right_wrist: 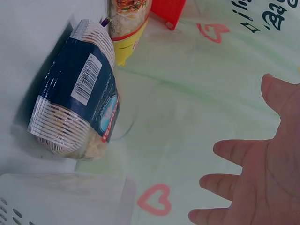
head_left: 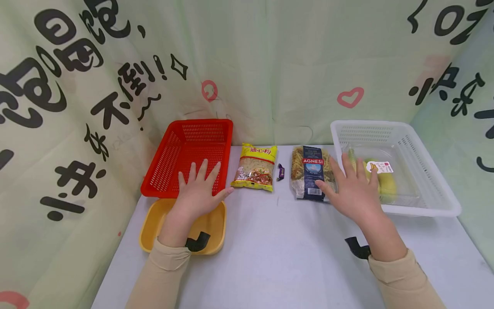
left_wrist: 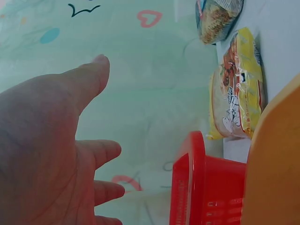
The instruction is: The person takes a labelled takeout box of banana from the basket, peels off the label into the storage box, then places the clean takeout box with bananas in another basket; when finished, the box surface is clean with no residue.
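Observation:
My left hand (head_left: 197, 193), fingers spread, hovers over the front of a red plastic basket (head_left: 173, 148) and a yellow tray (head_left: 144, 234). With fingers apart, my right hand (head_left: 356, 193) is held between an AGNESI pasta bag (head_left: 308, 171) and a white basket (head_left: 436, 189). Neither hand holds anything; in the wrist views both palms are bare. A yellow bag of pasta (head_left: 254, 167) with Chinese lettering lies between the hands, and a small purple wrapped candy (head_left: 281, 172) is beside it. Inside the white basket, a clear plastic box (head_left: 403, 189) contains yellow-green fruit (head_left: 387, 189), partly hidden by my right hand.
A white-covered table (head_left: 278, 257) carries everything. Behind it and along both sides hangs a pale green curtain (head_left: 247, 51) with black lettering and pink hearts. The red basket stands against the back left, the white basket at the back right.

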Demonstrator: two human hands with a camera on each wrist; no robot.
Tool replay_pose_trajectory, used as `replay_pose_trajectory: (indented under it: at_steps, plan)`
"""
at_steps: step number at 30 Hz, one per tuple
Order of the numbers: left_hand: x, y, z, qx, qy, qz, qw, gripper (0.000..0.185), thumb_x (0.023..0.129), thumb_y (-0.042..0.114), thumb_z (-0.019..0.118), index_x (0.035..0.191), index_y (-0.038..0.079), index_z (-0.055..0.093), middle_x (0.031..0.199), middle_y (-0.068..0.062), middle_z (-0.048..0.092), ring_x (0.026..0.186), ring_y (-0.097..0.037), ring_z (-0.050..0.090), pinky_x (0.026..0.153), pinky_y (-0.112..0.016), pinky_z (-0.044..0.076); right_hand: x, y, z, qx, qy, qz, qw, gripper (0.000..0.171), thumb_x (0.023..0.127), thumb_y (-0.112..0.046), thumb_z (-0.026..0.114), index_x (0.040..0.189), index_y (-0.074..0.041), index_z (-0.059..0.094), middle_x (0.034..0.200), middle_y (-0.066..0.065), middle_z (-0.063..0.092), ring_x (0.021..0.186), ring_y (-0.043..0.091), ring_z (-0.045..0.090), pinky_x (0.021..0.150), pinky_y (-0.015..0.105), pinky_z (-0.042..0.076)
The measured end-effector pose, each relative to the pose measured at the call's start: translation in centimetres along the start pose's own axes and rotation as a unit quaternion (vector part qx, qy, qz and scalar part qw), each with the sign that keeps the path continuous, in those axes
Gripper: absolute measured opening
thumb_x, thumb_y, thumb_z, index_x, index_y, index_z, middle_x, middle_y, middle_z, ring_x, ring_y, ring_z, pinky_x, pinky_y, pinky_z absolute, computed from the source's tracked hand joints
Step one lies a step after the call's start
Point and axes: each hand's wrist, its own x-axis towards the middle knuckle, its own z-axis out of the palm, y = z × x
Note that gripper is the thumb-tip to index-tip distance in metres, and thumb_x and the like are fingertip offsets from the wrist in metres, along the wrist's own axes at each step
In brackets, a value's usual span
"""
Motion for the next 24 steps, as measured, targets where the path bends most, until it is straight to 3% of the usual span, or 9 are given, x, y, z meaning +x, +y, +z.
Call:
replay_pose_trajectory:
  at_steps: [5, 10, 16, 19, 24]
  plan:
    - [0.3, 0.0, 0.1, -0.007, -0.004, 0.002, 1.0, 0.092, 0.087, 0.074, 0.046, 0.16, 0.029, 0.012, 0.167, -0.013, 0.006, 0.152, -0.046, 0.001, 0.115, -0.073, -0.001, -0.1, 0.3, 0.1, 0.023, -0.024, -0.003, 0.999, 0.093, 0.091, -0.078, 0.027, 0.16, -0.016, 0.016, 0.164, 0.024, 0.005, 0.146, 0.057, 0.0, 0.11, 0.078, 0.001]
    - [1.0, 0.8, -0.2, -0.036, -0.001, 0.019, 0.9992, 0.087, 0.09, 0.071, 0.046, 0.16, 0.028, 0.016, 0.167, -0.012, 0.01, 0.153, -0.042, 0.002, 0.119, -0.068, 0.002, -0.2, 1.5, -0.1, 0.067, -0.054, -0.011, 0.996, 0.091, 0.095, -0.072, 0.031, 0.155, -0.005, 0.027, 0.16, 0.03, 0.015, 0.144, 0.056, 0.016, 0.111, 0.075, 0.015]
    - [2.7, 2.8, -0.7, -0.087, -0.01, 0.073, 0.9935, 0.085, 0.092, 0.071, 0.043, 0.158, 0.022, 0.023, 0.166, -0.009, 0.018, 0.154, -0.035, 0.01, 0.124, -0.057, 0.011, 0.1, 4.7, -1.3, 0.12, -0.061, 0.02, 0.991, 0.087, 0.097, -0.066, 0.034, 0.153, 0.0, 0.029, 0.155, 0.032, 0.028, 0.138, 0.056, 0.027, 0.107, 0.074, 0.025]
    - [3.8, 4.0, -0.9, -0.112, -0.015, 0.099, 0.9887, 0.083, 0.092, 0.069, 0.045, 0.158, 0.021, 0.025, 0.164, -0.007, 0.023, 0.152, -0.031, 0.019, 0.123, -0.052, 0.021, 0.2, 6.7, -2.0, 0.134, -0.063, 0.034, 0.988, 0.082, 0.1, -0.061, 0.034, 0.152, 0.002, 0.029, 0.151, 0.035, 0.032, 0.135, 0.058, 0.03, 0.104, 0.075, 0.026]
    - [5.9, 6.2, -1.1, -0.158, -0.038, 0.125, 0.9789, 0.078, 0.093, 0.067, 0.048, 0.157, 0.027, 0.027, 0.162, -0.003, 0.027, 0.148, -0.026, 0.027, 0.117, -0.05, 0.035, 0.3, 9.7, -2.9, 0.146, -0.079, 0.068, 0.984, 0.081, 0.101, -0.06, 0.032, 0.154, 0.001, 0.025, 0.151, 0.038, 0.027, 0.133, 0.061, 0.026, 0.099, 0.078, 0.027]
